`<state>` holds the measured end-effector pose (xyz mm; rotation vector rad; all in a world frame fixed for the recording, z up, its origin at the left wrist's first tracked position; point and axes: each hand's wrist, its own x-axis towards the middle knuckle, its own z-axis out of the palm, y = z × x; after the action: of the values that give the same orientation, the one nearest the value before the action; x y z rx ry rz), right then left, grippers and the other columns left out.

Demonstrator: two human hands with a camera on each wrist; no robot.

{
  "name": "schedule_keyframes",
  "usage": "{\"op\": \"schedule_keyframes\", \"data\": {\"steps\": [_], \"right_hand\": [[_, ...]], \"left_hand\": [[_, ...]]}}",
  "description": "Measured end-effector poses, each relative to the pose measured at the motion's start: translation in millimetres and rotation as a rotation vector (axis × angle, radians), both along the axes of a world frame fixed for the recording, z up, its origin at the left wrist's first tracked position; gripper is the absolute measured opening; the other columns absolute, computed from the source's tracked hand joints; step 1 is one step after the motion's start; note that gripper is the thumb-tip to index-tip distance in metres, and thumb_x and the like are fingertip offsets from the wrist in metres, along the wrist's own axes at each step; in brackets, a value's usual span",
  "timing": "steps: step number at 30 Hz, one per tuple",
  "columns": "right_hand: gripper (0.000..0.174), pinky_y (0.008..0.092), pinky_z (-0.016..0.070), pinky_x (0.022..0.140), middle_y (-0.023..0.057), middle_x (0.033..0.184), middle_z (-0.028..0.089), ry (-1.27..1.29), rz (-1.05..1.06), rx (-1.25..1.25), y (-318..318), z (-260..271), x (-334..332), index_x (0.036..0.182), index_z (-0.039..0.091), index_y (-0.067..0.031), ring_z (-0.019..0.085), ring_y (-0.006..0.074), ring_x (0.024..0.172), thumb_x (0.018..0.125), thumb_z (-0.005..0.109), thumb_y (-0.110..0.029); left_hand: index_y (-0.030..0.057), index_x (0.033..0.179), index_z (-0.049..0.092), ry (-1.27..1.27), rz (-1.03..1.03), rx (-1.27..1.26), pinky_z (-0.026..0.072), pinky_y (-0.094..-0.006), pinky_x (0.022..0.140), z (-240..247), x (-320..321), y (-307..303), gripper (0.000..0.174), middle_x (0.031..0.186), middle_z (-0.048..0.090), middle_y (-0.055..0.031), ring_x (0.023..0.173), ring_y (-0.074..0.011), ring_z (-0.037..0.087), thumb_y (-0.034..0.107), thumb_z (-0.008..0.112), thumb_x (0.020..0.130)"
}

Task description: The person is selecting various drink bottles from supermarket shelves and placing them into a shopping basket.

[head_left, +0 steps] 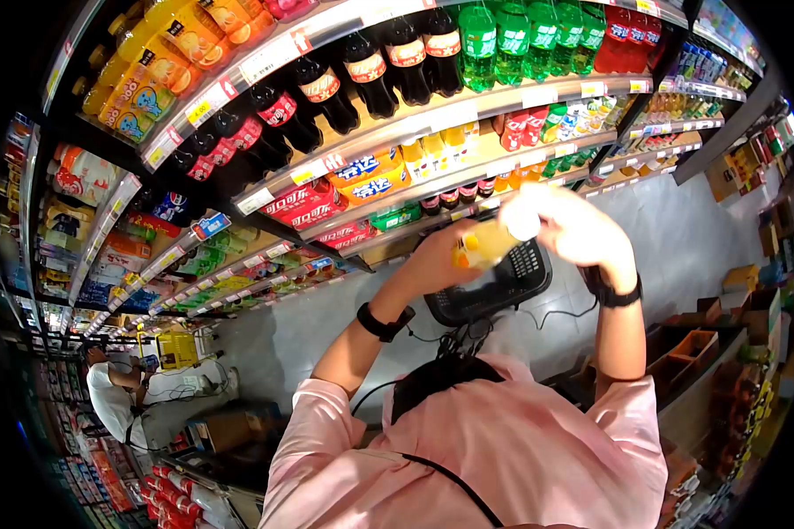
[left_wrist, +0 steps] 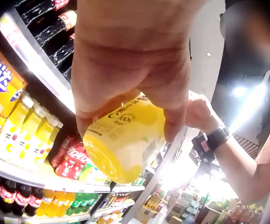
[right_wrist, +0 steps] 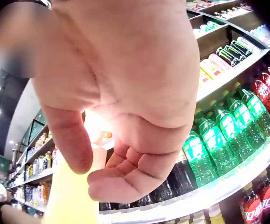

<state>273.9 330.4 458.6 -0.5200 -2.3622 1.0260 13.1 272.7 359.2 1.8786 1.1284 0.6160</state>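
My left hand point(head_left: 437, 262) grips the body of a juice bottle point(left_wrist: 125, 144) with a yellow, see-through base and a pale printed label. In the head view the bottle is tilted, its bright white top point(head_left: 520, 220) toward my right hand point(head_left: 587, 231). The right wrist view shows the thumb and curled fingers of that hand point(right_wrist: 121, 98) around the bottle's upper end, where glare washes out detail. Below both hands a black shopping basket point(head_left: 454, 309) stands on the floor.
Drink shelves curve ahead, with cola bottles point(head_left: 406, 66), green soda bottles point(head_left: 512, 44) and orange drinks point(head_left: 172, 44). Similar white-capped juice bottles point(left_wrist: 34, 133) stand on a shelf. Another person point(head_left: 115, 397) is at lower left near a yellow basket point(head_left: 178, 350). Cables point(head_left: 556, 313) hang below my arms.
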Motion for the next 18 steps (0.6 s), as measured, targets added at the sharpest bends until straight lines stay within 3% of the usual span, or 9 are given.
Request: {"op": "schedule_keyframes", "data": {"steps": [1, 3, 5, 6, 7, 9, 11, 15, 18], "right_hand": [[0.033, 0.0336, 0.0505, 0.087, 0.0096, 0.099, 0.063, -0.033, -0.029, -0.054, 5.1, -1.6, -0.6, 0.107, 0.063, -0.0009, 0.062, 0.0249, 0.097, 0.078, 0.055, 0.013], [0.054, 0.0276, 0.0489, 0.092, 0.0026, 0.112, 0.062, -0.039, -0.228, -0.355, 12.0, -10.4, -3.4, 0.141, 0.053, -0.0031, 0.058, 0.011, 0.104, 0.088, 0.06, 0.007], [0.066, 0.0278, 0.0524, 0.085, 0.007, 0.116, 0.066, 0.344, -0.3, -0.532, -6.1, -22.7, -25.2, 0.15, 0.046, -0.009, 0.061, 0.0095, 0.101, 0.088, 0.067, -0.001], [0.074, 0.028, 0.0529, 0.085, 0.0081, 0.119, 0.065, 0.131, -0.414, -0.439, -17.1, -27.6, -30.5, 0.156, 0.039, -0.0101, 0.062, 0.0116, 0.104, 0.089, 0.072, -0.006], [0.071, 0.0285, 0.0528, 0.085, 0.0082, 0.115, 0.065, 0.209, -0.458, -0.625, -30.8, -38.9, -46.4, 0.151, 0.044, -0.0071, 0.062, 0.0116, 0.099, 0.087, 0.075, -0.009], [0.066, 0.0294, 0.0531, 0.086, 0.0082, 0.113, 0.065, 0.35, -0.508, -0.38, -30.4, -105.7, -77.8, 0.142, 0.049, -0.0039, 0.063, 0.0127, 0.096, 0.083, 0.079, -0.014], [0.064, 0.0297, 0.0532, 0.086, 0.0077, 0.111, 0.065, 0.35, -0.571, -0.414, -26.4, -109.7, -77.1, 0.137, 0.051, -0.0033, 0.064, 0.0132, 0.095, 0.082, 0.08, -0.015], [0.056, 0.0273, 0.053, 0.083, 0.003, 0.101, 0.063, 0.649, -0.419, -0.733, -13.2, -106.1, -61.2, 0.133, 0.051, -0.0024, 0.062, 0.0102, 0.089, 0.084, 0.078, -0.01], [0.057, 0.0278, 0.0538, 0.088, 0.0029, 0.109, 0.065, 0.555, -0.361, -0.728, 0.3, -127.7, -44.6, 0.138, 0.048, -0.0024, 0.063, 0.0098, 0.098, 0.087, 0.074, -0.003]], "left_hand": [[0.0072, 0.148, 0.045, -0.041, 0.062, 0.006, 0.0436, -0.0392, 0.108, -4.4, 3.0, -2.2, 0.086, 0.134, 0.059, -0.0151, 0.121, -0.0304, 0.058, 0.017, 0.085, 0.073], [0.0031, 0.144, 0.045, -0.205, 0.251, 0.053, 0.0461, -0.0357, 0.104, -16.6, 12.3, -9.1, 0.081, 0.128, 0.061, -0.0126, 0.119, -0.0235, 0.059, 0.014, 0.085, 0.074], [0.0027, 0.141, 0.044, -0.435, 0.386, 0.015, 0.0472, -0.0359, 0.103, -26.5, 23.1, -8.9, 0.077, 0.125, 0.062, -0.0116, 0.117, -0.0212, 0.059, 0.013, 0.084, 0.077], [0.0021, 0.139, 0.043, -0.418, 0.448, -0.016, 0.0476, -0.036, 0.102, -17.2, 27.7, -11.2, 0.069, 0.124, 0.061, -0.0122, 0.118, -0.0216, 0.059, 0.009, 0.079, 0.08], [0.0021, 0.139, 0.043, -0.421, 0.453, -0.021, 0.0476, -0.036, 0.102, -19.5, 32.5, -10.7, 0.069, 0.124, 0.061, -0.0122, 0.118, -0.0216, 0.059, 0.009, 0.079, 0.08], [0.0004, 0.136, 0.042, -0.444, 0.528, 0.178, 0.0479, -0.0361, 0.102, -25.3, 47.0, -5.8, 0.062, 0.128, 0.059, -0.0139, 0.12, -0.0219, 0.058, 0.003, 0.073, 0.083], [-0.0014, 0.143, 0.038, -0.378, 0.517, 0.267, 0.0481, -0.0345, 0.102, -38.9, 46.6, -5.4, 0.065, 0.135, 0.055, -0.0147, 0.123, -0.0219, 0.057, 0.0, 0.069, 0.085], [-0.0006, 0.155, 0.03, -0.685, 0.346, -0.178, 0.0483, -0.0321, 0.104, -36.8, 25.2, -10.1, 0.075, 0.143, 0.053, -0.0148, 0.126, -0.0203, 0.057, 0.0, 0.067, 0.09], [0.0003, 0.146, 0.048, -0.674, 0.31, -0.266, 0.0508, -0.0336, 0.1, -46.5, 21.2, -4.5, 0.062, 0.13, 0.066, -0.0126, 0.115, -0.0181, 0.064, 0.013, 0.074, 0.091]]}}
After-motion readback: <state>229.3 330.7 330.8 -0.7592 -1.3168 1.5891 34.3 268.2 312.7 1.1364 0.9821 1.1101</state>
